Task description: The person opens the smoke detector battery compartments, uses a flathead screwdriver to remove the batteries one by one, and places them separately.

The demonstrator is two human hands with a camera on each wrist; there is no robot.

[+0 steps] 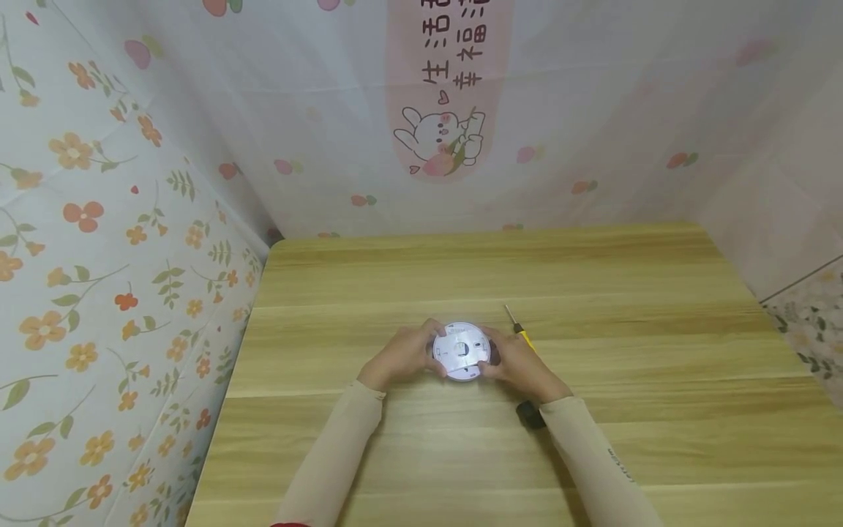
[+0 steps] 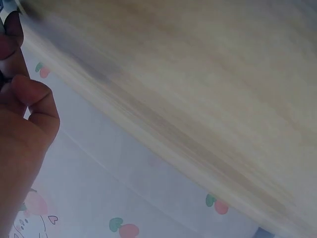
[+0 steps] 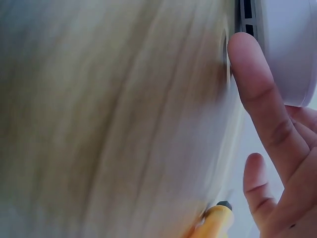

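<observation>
Both hands hold a round white smoke detector [image 1: 454, 355] above the middle of the table, its flat back with slots and a central hole facing up. My left hand [image 1: 403, 354] grips the left rim, thumb at the near side and fingers at the far side. On the opposite rim, my right hand [image 1: 519, 361] grips in the same manner. Vent slots show along the side of the smoke detector [image 3: 292, 49] in the right wrist view, beside an extended finger. The left wrist view catches the left hand [image 2: 29, 114] with bent fingers; what it holds is mostly cut off.
A screwdriver [image 1: 520, 329] with a yellow and black handle lies just beyond the right hand, partly hidden by it. Near the right forearm sits a small black object [image 1: 530, 415], partly covered. The wooden table [image 1: 356, 271] meets patterned curtains at the back and left.
</observation>
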